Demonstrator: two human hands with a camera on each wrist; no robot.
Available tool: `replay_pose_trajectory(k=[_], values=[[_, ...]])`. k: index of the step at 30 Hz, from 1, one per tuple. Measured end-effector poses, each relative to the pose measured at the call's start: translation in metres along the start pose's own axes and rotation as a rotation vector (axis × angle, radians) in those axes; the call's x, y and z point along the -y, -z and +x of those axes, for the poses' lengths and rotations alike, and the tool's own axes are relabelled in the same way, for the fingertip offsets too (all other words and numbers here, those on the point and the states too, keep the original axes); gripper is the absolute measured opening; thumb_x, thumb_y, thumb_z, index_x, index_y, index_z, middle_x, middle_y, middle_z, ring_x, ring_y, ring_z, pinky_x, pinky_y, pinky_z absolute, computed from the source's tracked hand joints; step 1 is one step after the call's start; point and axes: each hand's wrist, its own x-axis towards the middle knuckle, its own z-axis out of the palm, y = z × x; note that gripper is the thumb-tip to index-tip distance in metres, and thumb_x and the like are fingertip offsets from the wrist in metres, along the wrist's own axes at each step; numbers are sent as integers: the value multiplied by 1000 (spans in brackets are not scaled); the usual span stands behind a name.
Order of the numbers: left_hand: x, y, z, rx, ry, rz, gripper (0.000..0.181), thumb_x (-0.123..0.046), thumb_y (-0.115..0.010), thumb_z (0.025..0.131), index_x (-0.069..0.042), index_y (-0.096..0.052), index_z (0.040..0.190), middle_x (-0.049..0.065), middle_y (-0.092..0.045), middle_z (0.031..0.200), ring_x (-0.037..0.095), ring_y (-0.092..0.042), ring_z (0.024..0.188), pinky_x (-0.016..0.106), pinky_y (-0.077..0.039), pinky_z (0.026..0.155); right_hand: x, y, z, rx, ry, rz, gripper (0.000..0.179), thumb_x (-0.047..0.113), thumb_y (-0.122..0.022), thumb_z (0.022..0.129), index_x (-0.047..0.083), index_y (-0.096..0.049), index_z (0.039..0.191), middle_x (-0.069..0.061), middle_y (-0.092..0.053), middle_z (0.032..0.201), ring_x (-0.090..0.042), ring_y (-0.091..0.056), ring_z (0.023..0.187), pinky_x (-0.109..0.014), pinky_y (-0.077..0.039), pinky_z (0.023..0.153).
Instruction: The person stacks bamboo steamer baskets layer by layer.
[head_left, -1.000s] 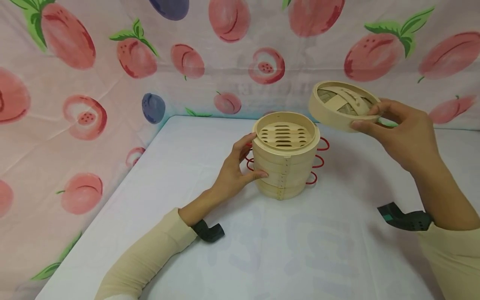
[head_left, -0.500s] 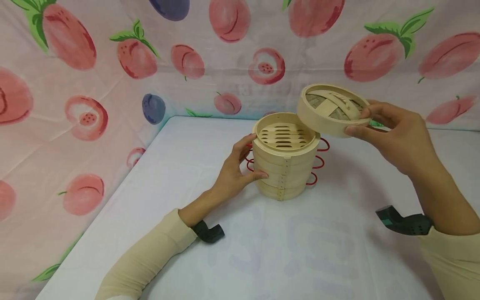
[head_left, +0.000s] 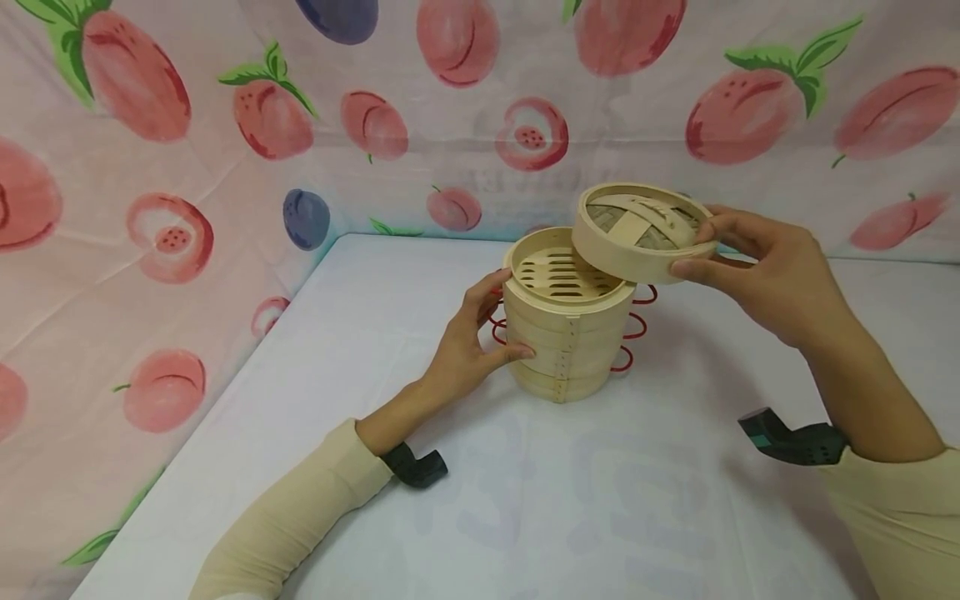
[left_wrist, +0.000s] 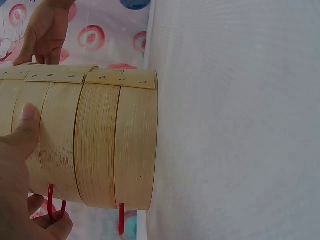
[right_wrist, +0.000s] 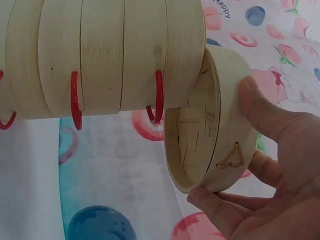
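Note:
A stack of round bamboo steamer baskets (head_left: 566,358) stands on the table, its slatted top tier showing from above. My left hand (head_left: 468,346) grips the stack from the left, thumb across the front and fingers round the far side. With thumb and fingers my right hand (head_left: 780,275) holds the bamboo steamer lid (head_left: 626,256) by its right rim. The lid's woven top faces up, and its left part overlaps the top basket's right rim. In the right wrist view, the woven underside of the lid (right_wrist: 232,110) shows, tilted against the end of the stack (right_wrist: 102,55).
Red loops (head_left: 636,325) stick out from both sides of the baskets. A white cloth (head_left: 525,500) covers the table. Behind and to the left hangs a fruit-print curtain (head_left: 450,142). Dark camera mounts sit on both wrists.
My right hand has brought the lid leftward and down, from beside the stack to over the top basket's right rim. The left hand and the baskets have stayed in place.

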Motion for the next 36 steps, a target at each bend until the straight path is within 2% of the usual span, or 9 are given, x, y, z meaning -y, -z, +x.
replay_pose_trajectory(k=[10,25,36], values=[[-2,0,0,6,-1,5,91,9,-80,69,-1,-23,140,28,-33,142,41,-45,122,55,-36,103,0,-4,2,59,39,40,38,30,-76,84,6,-56,106,-8,-37,149,-35,-41,131,-16,-47,84],[-2,-1,1,2,0,15,91,8,-80,69,-2,-24,140,27,-31,144,40,-43,126,54,-36,103,-1,-6,10,116,191,114,30,15,-75,84,4,-56,104,-9,-47,139,-30,-50,121,-13,-47,85],[-3,-1,1,-1,1,-1,90,9,-79,69,-1,-24,140,28,-32,143,41,-44,125,55,-36,103,-1,-5,11,146,211,138,29,12,-76,84,3,-56,104,-10,-45,138,-30,-48,122,-11,-47,84]])
